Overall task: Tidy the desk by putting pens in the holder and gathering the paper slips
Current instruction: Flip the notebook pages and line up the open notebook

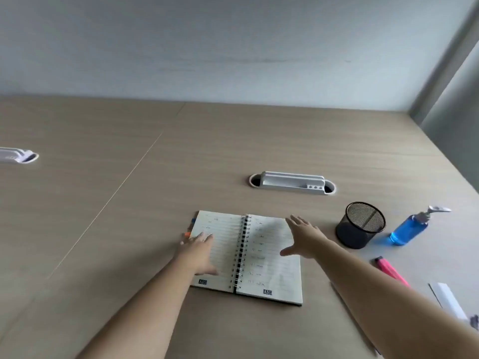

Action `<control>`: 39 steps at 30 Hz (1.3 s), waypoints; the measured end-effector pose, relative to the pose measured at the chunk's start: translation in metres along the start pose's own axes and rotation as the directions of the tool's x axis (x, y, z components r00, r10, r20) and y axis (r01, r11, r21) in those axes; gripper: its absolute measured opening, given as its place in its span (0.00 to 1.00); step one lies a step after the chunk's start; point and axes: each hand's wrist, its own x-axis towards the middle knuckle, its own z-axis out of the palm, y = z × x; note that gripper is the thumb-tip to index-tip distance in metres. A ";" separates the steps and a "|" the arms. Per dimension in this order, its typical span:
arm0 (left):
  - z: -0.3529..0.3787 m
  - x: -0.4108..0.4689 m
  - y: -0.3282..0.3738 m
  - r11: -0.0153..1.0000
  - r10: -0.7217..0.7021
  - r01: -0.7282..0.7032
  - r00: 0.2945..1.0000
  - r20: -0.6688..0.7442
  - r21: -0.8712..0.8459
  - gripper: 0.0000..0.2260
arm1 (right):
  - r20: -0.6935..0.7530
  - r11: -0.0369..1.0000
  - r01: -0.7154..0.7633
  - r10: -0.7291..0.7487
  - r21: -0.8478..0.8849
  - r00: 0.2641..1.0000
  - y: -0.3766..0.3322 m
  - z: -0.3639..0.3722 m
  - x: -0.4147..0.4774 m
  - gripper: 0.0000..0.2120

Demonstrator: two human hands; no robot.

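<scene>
An open spiral notebook (259, 257) lies on the desk in front of me. My left hand (199, 251) rests flat on its left page, fingers near the coloured tabs (188, 233) at the page edge. My right hand (304, 235) hovers over the right page with fingers spread, holding nothing. A black mesh pen holder (359, 225) stands to the right of the notebook. A pink highlighter (390, 271) lies further right, partly behind my right forearm. White paper slips (447, 300) lie at the right edge. A thin pencil (355, 320) lies beside my right forearm.
A blue pump bottle (410, 226) stands right of the holder. A white cable tray (293, 183) sits in the wooden desk (103, 229) behind the notebook, and another cable tray (18, 156) at the far left. A wall runs along the back.
</scene>
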 end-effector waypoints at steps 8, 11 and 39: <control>0.019 0.023 -0.003 0.999 0.011 -0.010 0.999 -0.036 0.043 0.48 | 0.066 0.986 -0.091 0.101 -0.141 0.993 -0.002 -0.002 0.029 0.64; 0.023 0.028 -0.003 1.000 -0.005 0.007 0.999 -0.049 0.030 0.47 | 0.061 0.981 -0.100 0.111 -0.167 0.992 -0.002 -0.002 0.032 0.63; -0.030 0.001 -0.012 0.380 -0.064 0.155 0.988 0.141 -0.912 0.33 | 0.289 0.212 -0.236 -0.273 0.948 0.918 -0.059 -0.006 0.002 0.22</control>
